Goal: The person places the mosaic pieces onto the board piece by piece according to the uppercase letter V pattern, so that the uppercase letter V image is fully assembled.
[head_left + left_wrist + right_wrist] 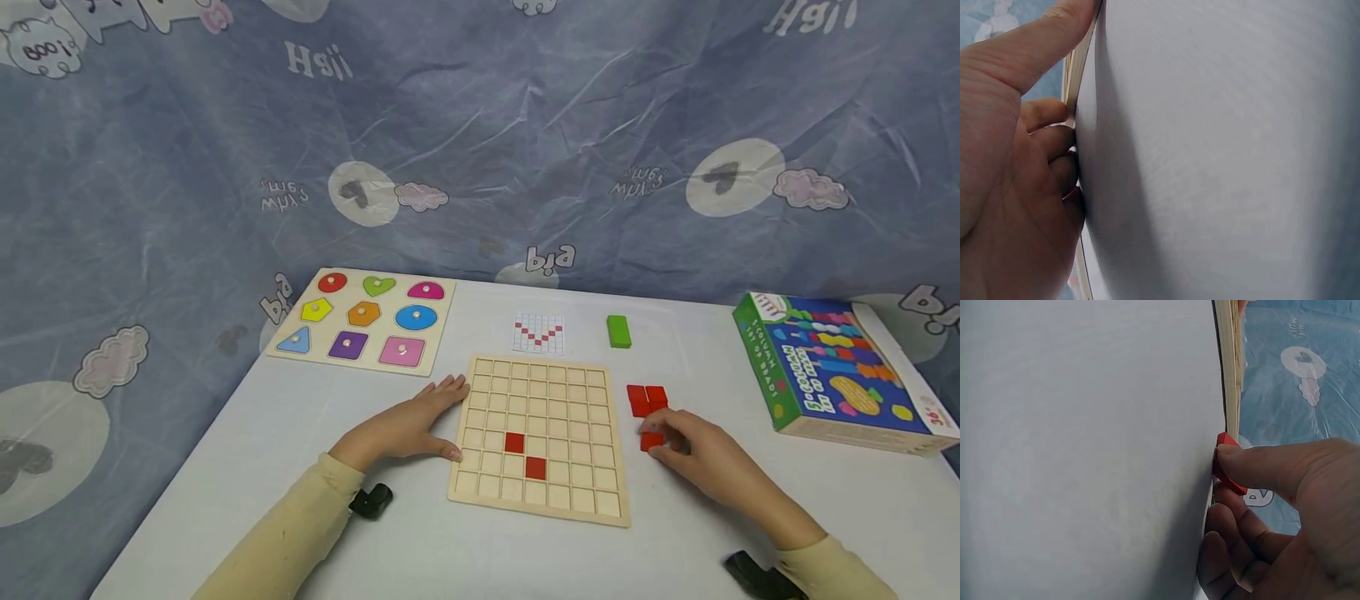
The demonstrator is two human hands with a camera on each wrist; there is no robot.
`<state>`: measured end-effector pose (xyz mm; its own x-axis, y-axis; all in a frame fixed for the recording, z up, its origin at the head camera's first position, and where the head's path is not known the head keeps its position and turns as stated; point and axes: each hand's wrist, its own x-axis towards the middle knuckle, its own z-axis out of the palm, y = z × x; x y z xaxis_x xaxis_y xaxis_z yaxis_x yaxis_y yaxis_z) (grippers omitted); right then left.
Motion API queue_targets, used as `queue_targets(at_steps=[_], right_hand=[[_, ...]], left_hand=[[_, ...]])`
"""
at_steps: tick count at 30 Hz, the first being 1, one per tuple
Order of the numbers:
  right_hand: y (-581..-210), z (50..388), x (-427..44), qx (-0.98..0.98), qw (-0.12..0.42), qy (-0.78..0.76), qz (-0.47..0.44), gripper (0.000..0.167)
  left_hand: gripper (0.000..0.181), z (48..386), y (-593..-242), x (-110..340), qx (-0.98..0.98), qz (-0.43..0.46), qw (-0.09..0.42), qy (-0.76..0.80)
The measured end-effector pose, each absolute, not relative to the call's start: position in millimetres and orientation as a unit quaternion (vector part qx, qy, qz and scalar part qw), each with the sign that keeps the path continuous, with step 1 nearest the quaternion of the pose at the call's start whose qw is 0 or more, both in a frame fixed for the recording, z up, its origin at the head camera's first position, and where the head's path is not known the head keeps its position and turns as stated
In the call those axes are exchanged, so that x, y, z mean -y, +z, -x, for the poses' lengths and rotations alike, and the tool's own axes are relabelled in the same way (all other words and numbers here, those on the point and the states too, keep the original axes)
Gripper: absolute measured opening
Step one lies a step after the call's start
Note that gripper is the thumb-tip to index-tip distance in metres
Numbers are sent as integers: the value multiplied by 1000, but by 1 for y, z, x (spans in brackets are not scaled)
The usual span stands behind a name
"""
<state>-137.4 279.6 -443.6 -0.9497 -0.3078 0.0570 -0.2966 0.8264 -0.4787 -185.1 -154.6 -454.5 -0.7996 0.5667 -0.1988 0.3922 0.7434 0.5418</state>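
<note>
A wooden grid board (538, 508) lies on the white table, with one red square tile (514, 442) in a cell and a second red tile (536, 468) diagonally below it. My left hand (412, 425) rests at the board's left edge, thumb and fingertips touching it, fingers fairly straight. To the right of the board, my right hand (701, 458) pinches a red square tile (1230, 464), which looks tilted in the right wrist view; the thumb (1254, 464) presses one side. Just beyond that hand, several red tiles (638, 401) lie in a cluster.
A small pattern card (538, 333) with red squares in a V lies behind the board, beside a green block (618, 332). A shape puzzle board (360, 321) sits at the back left. At the right stands a colourful box (840, 367). A patterned cloth (480, 150) hangs behind.
</note>
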Motion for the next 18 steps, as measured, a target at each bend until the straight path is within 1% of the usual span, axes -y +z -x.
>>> queue_targets(at_steps=[18], right_hand=[[-447, 137, -279, -952, 16, -260, 158, 26]], left_hand=[[107, 183, -450, 154, -914, -270, 173, 247]])
